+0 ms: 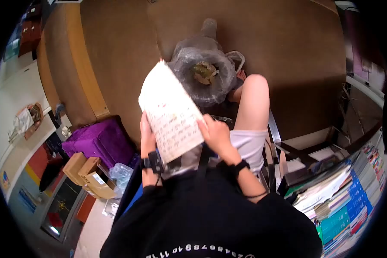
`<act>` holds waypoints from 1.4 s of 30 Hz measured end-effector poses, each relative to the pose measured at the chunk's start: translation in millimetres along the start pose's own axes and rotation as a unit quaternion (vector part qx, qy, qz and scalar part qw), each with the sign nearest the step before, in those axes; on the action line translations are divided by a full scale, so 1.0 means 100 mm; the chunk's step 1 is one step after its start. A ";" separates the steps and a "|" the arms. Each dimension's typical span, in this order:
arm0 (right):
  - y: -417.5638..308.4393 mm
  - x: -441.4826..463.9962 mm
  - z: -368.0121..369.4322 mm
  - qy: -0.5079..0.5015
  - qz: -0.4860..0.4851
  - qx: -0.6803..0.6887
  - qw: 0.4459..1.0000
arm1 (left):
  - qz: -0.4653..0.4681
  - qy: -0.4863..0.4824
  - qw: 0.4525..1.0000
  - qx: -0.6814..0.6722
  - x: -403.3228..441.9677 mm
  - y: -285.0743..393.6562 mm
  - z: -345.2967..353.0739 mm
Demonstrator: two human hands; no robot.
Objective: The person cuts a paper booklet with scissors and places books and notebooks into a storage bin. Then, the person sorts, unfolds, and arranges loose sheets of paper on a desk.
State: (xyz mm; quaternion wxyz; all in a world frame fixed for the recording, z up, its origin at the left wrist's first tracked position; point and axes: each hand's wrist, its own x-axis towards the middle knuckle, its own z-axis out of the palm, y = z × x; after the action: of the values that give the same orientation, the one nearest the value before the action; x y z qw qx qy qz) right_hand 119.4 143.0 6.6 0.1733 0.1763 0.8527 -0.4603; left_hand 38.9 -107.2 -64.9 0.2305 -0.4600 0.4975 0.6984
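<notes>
A sheaf of handwritten paper (pixel 174 116), its far edge ragged, is held up in front of me. My left hand (pixel 147 133) grips its left edge, with most of the fingers hidden behind it. On the right edge, my right hand (pixel 217 133) pinches the paper between thumb and fingers. Just beyond the sheaf stands a trash bin (pixel 191 64) lined with a clear plastic bag. Crumpled brownish and greenish scraps (pixel 205 73) lie inside it. Whether the sheaf is one sheet or several, I cannot tell.
A purple velvet box-shaped seat (pixel 99 139) stands to the left, with cardboard boxes (pixel 92 174) and a clear plastic bag (pixel 121 176) near it. Stacked books and papers (pixel 344 206) fill the lower right. Brown flooring (pixel 279 38) stretches ahead, and my bare knee (pixel 256 92) is beside the bin.
</notes>
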 end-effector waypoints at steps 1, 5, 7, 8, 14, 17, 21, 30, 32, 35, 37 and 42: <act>-0.11 0.01 -0.05 -0.016 0.018 0.002 1.000 | -0.005 0.033 0.999 0.016 -0.05 0.07 0.00; -0.64 -0.13 -0.37 -0.036 0.074 0.061 0.995 | 0.003 0.123 0.980 0.159 -0.36 0.21 -0.26; -0.92 -0.23 -0.63 -0.036 0.079 0.061 0.994 | -0.024 0.115 0.984 0.133 -0.73 0.28 -0.15; -1.03 -0.34 -0.77 -0.033 0.076 0.054 0.995 | -0.039 0.112 0.987 0.105 -0.94 0.31 -0.06; -1.74 -0.87 -1.86 -0.023 0.070 0.034 0.997 | -0.155 0.027 0.988 0.012 -2.27 0.75 0.81; -2.02 -1.09 -2.47 0.012 0.013 0.038 0.999 | -0.145 -0.058 0.986 0.049 -2.54 0.94 1.06; -2.32 -1.23 -3.28 0.041 -0.069 0.035 0.996 | -0.101 -0.140 0.959 0.224 -2.92 1.52 1.84; -3.07 -1.17 -4.36 0.113 -0.206 0.071 0.969 | -0.059 -0.315 0.946 0.042 -2.96 2.03 3.03; -3.20 -1.14 -4.35 0.101 -0.216 0.077 0.968 | -0.046 -0.332 0.942 0.027 -2.94 2.13 3.12; -3.45 -1.01 -4.26 0.066 -0.189 0.107 0.974 | 0.019 -0.350 0.931 0.101 -2.97 2.43 3.20; -3.71 -0.87 -4.21 0.036 -0.145 0.158 0.976 | 0.092 -0.307 0.935 0.154 -2.42 2.58 3.00; -4.38 -0.28 -3.78 -0.012 -0.135 0.101 0.986 | 0.164 -0.334 0.914 0.165 -1.53 3.55 2.77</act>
State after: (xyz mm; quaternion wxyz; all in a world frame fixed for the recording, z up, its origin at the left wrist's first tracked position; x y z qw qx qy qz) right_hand -107.6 233.3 531.4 0.1013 0.0709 0.8158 -0.5650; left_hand -280.2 23.2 262.0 0.3382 -0.0676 0.5678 0.7474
